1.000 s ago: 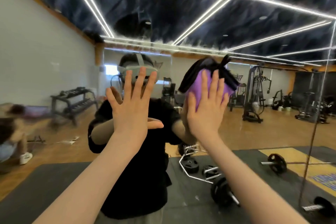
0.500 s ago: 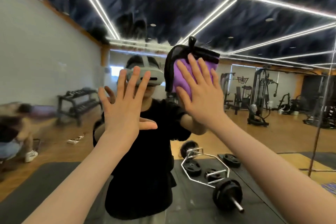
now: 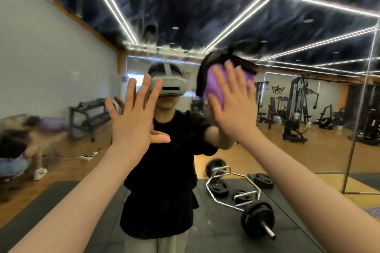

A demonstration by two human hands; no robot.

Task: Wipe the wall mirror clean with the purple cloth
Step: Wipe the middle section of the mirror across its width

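Our left hand (image 3: 133, 123) is spread flat against the wall mirror (image 3: 308, 129), fingers straight, holding nothing. To its right, our right hand (image 3: 232, 109) presses the purple cloth (image 3: 213, 84) to the glass at head height with straight fingers. To wipe well, we judge we should keep the palm pressure even and overlap each pass. The cloth is bunched, purple with a dark edge.

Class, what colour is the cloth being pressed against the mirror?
Purple with a black edge or backing, seen in the head view: cloth under the right hand.
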